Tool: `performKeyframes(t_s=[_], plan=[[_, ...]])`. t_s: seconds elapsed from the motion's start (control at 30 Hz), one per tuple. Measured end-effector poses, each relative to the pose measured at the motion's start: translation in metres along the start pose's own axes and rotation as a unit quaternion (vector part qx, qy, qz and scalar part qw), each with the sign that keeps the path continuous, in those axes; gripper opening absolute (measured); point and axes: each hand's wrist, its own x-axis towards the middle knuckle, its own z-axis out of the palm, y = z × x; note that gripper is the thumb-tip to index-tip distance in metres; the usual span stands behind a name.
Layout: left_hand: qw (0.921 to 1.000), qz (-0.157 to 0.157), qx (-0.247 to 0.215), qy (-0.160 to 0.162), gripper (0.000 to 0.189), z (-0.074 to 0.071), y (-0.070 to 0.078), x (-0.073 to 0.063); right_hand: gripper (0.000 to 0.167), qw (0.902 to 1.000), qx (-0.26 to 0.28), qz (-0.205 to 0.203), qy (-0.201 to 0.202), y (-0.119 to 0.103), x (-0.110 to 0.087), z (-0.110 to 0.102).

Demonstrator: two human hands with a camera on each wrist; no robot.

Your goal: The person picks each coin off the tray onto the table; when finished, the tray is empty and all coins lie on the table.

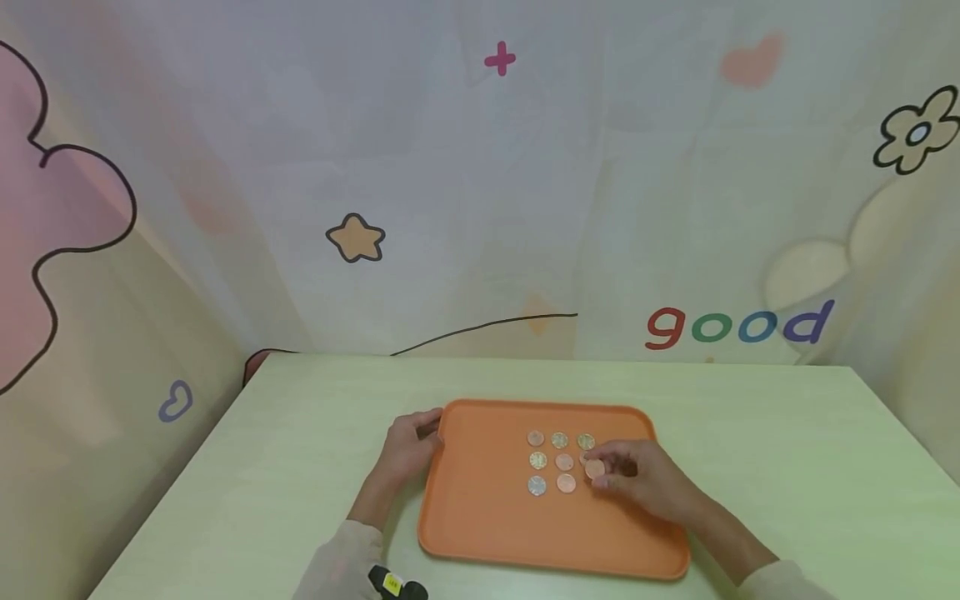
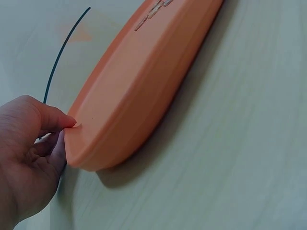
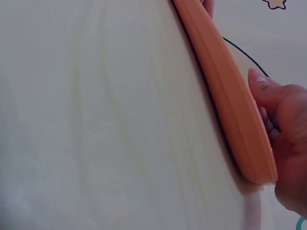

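Observation:
An orange tray (image 1: 480,525) lies on the table, with several coins (image 1: 564,462) in rows toward its right half, some golden, some coppery, and a silvery one (image 1: 537,485) at the near left. My left hand (image 1: 408,450) grips the tray's left rim near the far corner; the left wrist view has the thumb (image 2: 64,120) on top of the rim. Over the right end of the rows, my right hand (image 1: 648,479) pinches a copper-coloured coin (image 1: 595,468) between thumb and fingers. Another coin is partly hidden behind it. From the right wrist, the tray's side wall (image 3: 230,100) hides the coins.
The pale wooden table (image 1: 787,467) extends around the tray on every side. Behind it hangs a printed cloth backdrop (image 1: 450,167), which also closes off the left and right. A black and yellow object (image 1: 393,582) sits by the left sleeve.

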Motion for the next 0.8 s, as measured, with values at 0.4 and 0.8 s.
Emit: performKeyframes(t_s=[0.4,0.8], plan=[[0.9999,0.010,-0.001,-0.003,0.053,0.001,-0.005,0.002,0.031,0.9974,0.024,0.036,0.058,0.001,-0.002,-0.009],[0.9999,0.010,-0.010,0.000,0.055,0.001,-0.003,0.000,0.032,0.9945,0.012,0.032,0.099,0.009,-0.011,-0.023]])
